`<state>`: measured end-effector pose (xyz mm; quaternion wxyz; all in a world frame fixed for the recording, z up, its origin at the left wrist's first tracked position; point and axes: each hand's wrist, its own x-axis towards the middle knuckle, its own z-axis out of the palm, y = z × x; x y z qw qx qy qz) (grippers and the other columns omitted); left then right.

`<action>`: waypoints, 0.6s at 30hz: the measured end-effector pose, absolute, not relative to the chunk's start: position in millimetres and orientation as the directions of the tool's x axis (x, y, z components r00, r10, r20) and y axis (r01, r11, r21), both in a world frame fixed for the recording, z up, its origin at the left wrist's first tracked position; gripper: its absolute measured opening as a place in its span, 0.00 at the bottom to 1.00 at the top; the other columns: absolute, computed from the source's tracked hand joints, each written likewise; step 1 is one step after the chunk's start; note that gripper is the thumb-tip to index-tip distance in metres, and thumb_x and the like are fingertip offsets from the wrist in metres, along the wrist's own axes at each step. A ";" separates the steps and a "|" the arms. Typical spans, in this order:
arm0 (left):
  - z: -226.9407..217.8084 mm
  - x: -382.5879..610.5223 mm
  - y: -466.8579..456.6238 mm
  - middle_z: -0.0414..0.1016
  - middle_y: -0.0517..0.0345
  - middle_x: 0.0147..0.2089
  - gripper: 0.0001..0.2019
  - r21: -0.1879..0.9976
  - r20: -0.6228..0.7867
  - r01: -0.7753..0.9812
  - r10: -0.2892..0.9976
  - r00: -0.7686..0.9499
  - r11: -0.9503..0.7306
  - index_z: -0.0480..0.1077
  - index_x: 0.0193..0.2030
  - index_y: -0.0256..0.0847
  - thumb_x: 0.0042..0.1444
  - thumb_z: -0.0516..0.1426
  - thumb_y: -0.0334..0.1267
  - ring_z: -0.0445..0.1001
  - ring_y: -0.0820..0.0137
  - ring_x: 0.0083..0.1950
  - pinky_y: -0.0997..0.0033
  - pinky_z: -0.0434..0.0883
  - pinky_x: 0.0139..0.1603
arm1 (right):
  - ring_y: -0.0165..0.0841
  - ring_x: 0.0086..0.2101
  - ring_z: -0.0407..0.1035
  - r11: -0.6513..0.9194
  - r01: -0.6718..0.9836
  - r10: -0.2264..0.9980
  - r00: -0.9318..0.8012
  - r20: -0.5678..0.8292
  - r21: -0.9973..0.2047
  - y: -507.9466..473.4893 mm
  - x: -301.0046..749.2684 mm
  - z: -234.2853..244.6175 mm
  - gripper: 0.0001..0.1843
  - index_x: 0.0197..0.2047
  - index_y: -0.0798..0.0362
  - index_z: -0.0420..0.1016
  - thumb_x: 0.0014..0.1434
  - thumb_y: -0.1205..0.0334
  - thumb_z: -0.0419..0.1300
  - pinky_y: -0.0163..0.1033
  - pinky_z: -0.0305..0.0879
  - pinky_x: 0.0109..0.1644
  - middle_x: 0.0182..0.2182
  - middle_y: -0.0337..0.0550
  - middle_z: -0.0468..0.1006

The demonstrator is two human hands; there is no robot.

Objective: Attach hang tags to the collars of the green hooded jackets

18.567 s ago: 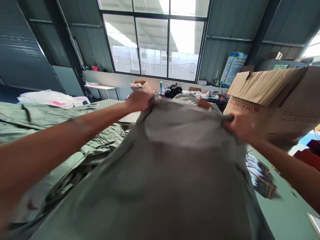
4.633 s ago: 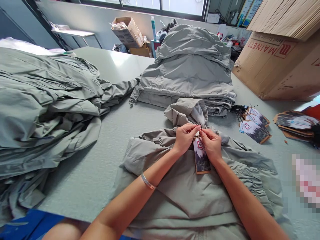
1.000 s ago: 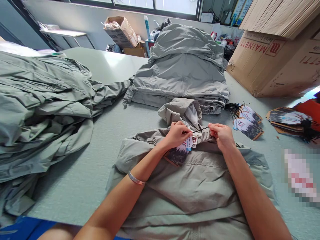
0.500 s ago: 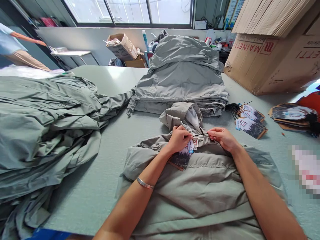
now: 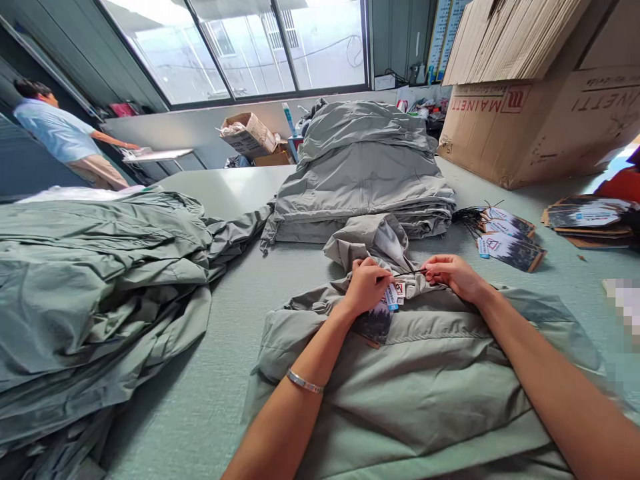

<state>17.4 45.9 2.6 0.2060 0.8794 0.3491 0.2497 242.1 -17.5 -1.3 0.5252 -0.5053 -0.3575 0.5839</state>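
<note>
A grey-green jacket (image 5: 425, 380) lies flat in front of me, its hood (image 5: 370, 240) pointing away. My left hand (image 5: 365, 287) is closed near the collar, pinching a black string; a dark hang tag (image 5: 375, 323) with small white labels hangs under it. My right hand (image 5: 453, 277) is closed on the other end of the same string, just right of the collar. The string runs taut between both hands.
A folded stack of grey jackets (image 5: 360, 173) lies beyond the hood. A loose heap of jackets (image 5: 90, 280) fills the left. Spare hang tags (image 5: 507, 237) and a second pile of hang tags (image 5: 585, 220) lie right. A large cardboard box (image 5: 530, 113) stands back right. A person (image 5: 65, 143) stands far left.
My hands have drawn slightly closer together on the string at the collar. My head has tilted up, bringing the window and the person at far left into view.
</note>
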 end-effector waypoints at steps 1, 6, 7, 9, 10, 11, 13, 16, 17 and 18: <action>2.3 17.6 46.1 0.78 0.58 0.30 0.08 0.530 0.297 0.512 0.714 0.634 -0.676 0.80 0.33 0.44 0.59 0.59 0.34 0.69 0.66 0.42 0.57 0.55 0.54 | 0.26 0.23 0.68 -0.187 -0.255 0.976 0.058 -0.208 -0.949 -17.7 242.1 -0.9 0.14 0.27 0.58 0.78 0.38 0.60 0.74 0.31 0.67 0.30 0.24 0.43 0.77; 0.4 18.1 47.3 0.77 0.57 0.30 0.09 0.495 0.317 0.516 0.698 0.642 -0.699 0.80 0.33 0.43 0.60 0.58 0.35 0.68 0.67 0.42 0.58 0.56 0.53 | 0.28 0.25 0.70 -0.174 -0.276 0.980 0.050 -0.195 -0.945 -17.6 241.7 1.1 0.10 0.28 0.58 0.78 0.47 0.60 0.69 0.33 0.69 0.30 0.29 0.48 0.79; 0.1 18.1 47.4 0.77 0.58 0.29 0.09 0.485 0.323 0.514 0.692 0.646 -0.707 0.79 0.32 0.43 0.60 0.57 0.35 0.68 0.67 0.42 0.58 0.56 0.52 | 0.28 0.25 0.70 -0.174 -0.275 0.979 0.057 -0.197 -0.945 -17.5 241.2 1.6 0.10 0.28 0.58 0.78 0.48 0.60 0.68 0.33 0.69 0.30 0.30 0.48 0.79; -0.4 18.1 47.5 0.77 0.58 0.29 0.11 0.470 0.334 0.511 0.681 0.652 -0.720 0.79 0.31 0.42 0.60 0.57 0.35 0.68 0.67 0.41 0.58 0.56 0.52 | 0.27 0.24 0.69 -0.172 -0.260 0.976 0.088 -0.200 -0.950 -17.4 239.4 2.6 0.10 0.28 0.59 0.78 0.49 0.59 0.68 0.33 0.69 0.29 0.29 0.48 0.78; -0.4 18.1 47.3 0.77 0.58 0.29 0.11 0.464 0.339 0.507 0.675 0.656 -0.726 0.79 0.30 0.43 0.61 0.56 0.35 0.68 0.66 0.41 0.58 0.56 0.52 | 0.27 0.23 0.69 -0.166 -0.244 0.974 0.111 -0.197 -0.955 -17.6 238.0 3.2 0.11 0.28 0.59 0.78 0.49 0.58 0.69 0.33 0.68 0.29 0.28 0.48 0.78; -0.3 18.1 47.1 0.78 0.58 0.29 0.11 0.457 0.344 0.503 0.667 0.661 -0.733 0.79 0.30 0.43 0.61 0.56 0.35 0.68 0.66 0.41 0.58 0.56 0.52 | 0.27 0.23 0.68 -0.156 -0.225 0.972 0.136 -0.190 -0.962 -17.8 236.3 3.9 0.13 0.28 0.59 0.78 0.48 0.57 0.70 0.33 0.68 0.28 0.28 0.48 0.78; 0.5 18.0 46.4 0.78 0.58 0.29 0.11 0.440 0.355 0.495 0.651 0.671 -0.749 0.79 0.30 0.43 0.60 0.56 0.34 0.68 0.66 0.41 0.57 0.56 0.51 | 0.26 0.22 0.67 -0.129 -0.168 0.971 0.178 -0.159 -0.977 -18.6 232.0 6.1 0.16 0.29 0.59 0.80 0.44 0.53 0.71 0.32 0.66 0.27 0.26 0.46 0.77; 2.5 17.7 44.8 0.79 0.58 0.29 0.11 0.405 0.368 0.490 0.628 0.686 -0.772 0.78 0.30 0.42 0.61 0.56 0.34 0.68 0.66 0.40 0.57 0.55 0.51 | 0.25 0.21 0.63 -0.078 0.001 0.976 0.204 -0.077 -0.997 -20.8 224.6 11.5 0.20 0.28 0.58 0.80 0.41 0.48 0.71 0.32 0.61 0.25 0.21 0.41 0.74; 3.2 17.6 44.2 0.79 0.58 0.29 0.11 0.393 0.371 0.492 0.623 0.689 -0.777 0.78 0.30 0.42 0.61 0.56 0.33 0.68 0.66 0.40 0.57 0.55 0.51 | 0.25 0.20 0.61 -0.063 0.079 0.979 0.201 -0.046 -0.995 -21.7 222.1 13.8 0.20 0.27 0.58 0.80 0.41 0.48 0.71 0.32 0.59 0.25 0.19 0.39 0.73; 3.8 17.5 43.8 0.79 0.58 0.29 0.12 0.379 0.373 0.493 0.617 0.692 -0.783 0.78 0.29 0.42 0.61 0.55 0.33 0.68 0.66 0.40 0.58 0.55 0.51 | 0.25 0.20 0.61 -0.049 0.162 0.982 0.190 -0.018 -0.986 -22.7 219.8 16.3 0.20 0.27 0.58 0.81 0.42 0.48 0.70 0.32 0.58 0.25 0.18 0.39 0.73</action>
